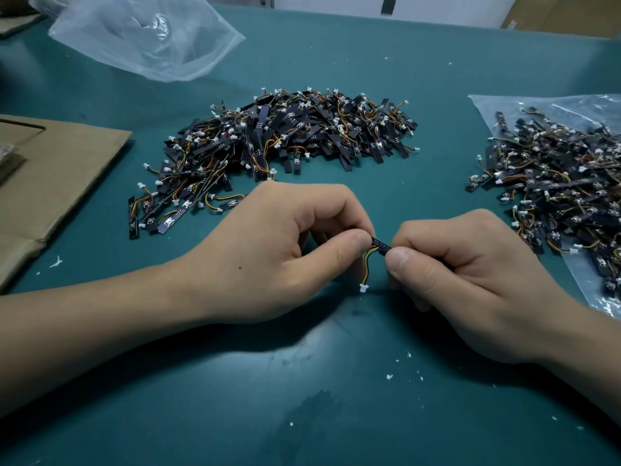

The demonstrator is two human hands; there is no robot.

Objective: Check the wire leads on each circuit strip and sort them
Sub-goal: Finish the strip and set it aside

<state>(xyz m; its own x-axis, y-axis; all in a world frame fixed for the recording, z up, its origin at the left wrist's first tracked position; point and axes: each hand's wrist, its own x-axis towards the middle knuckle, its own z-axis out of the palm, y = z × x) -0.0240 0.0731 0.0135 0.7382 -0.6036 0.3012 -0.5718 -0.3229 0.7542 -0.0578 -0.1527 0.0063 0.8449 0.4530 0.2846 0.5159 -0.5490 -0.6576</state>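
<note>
A small black circuit strip (381, 246) is held between both hands just above the green mat. My left hand (289, 250) pinches its left end with thumb and forefinger. My right hand (467, 280) pinches its right end the same way, hiding most of the strip. Red, yellow and black wire leads (367, 268) curl down from the strip to a white connector (363, 288) hanging near the mat. A big heap of similar strips (285, 139) lies behind my hands. A second heap (564, 193) lies at the right on a clear plastic bag.
The green mat (302, 398) carries small white crumbs. Flat brown cardboard (50, 183) lies at the left edge. A crumpled clear plastic bag (144, 35) sits at the back left. A pale wall runs along the far edge.
</note>
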